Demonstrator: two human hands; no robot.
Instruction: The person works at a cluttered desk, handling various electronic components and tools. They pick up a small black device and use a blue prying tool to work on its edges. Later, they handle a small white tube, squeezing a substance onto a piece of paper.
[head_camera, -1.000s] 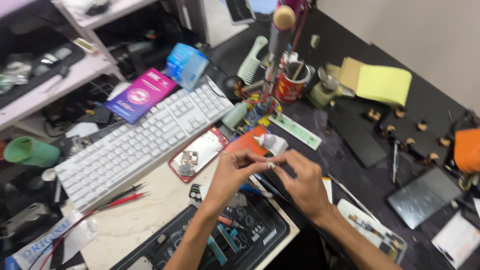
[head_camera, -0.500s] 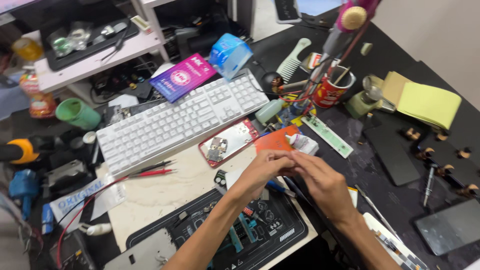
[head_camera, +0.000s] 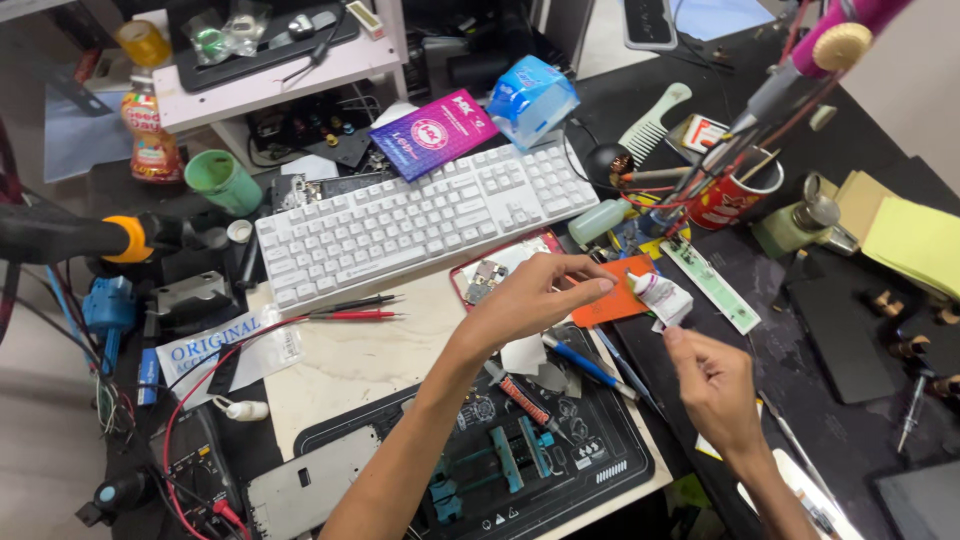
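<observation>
My right hand (head_camera: 718, 388) pinches the crumpled end of a small white tube (head_camera: 659, 295) and holds it upright over an orange card (head_camera: 612, 303). My left hand (head_camera: 528, 302) hovers just left of the tube with its fingers drawn together, the tips a short gap from it; nothing shows between them. Behind my left hand lies an opened phone in a red case (head_camera: 497, 275). Under my forearms is a dark work mat (head_camera: 600, 470) with a blue-handled tool (head_camera: 580, 362) and a red-handled screwdriver (head_camera: 520, 396).
A white keyboard (head_camera: 420, 225) lies across the back, red probe leads (head_camera: 350, 315) in front of it. A red cup of tools (head_camera: 735, 196) stands at the right, a green cup (head_camera: 222, 180) at the left, a grey phone frame (head_camera: 310, 490) near the front edge.
My hands were joined over the small white thing; now they have drawn apart, the left to the left and the right down with the tube. The view has shifted toward the shelf.
</observation>
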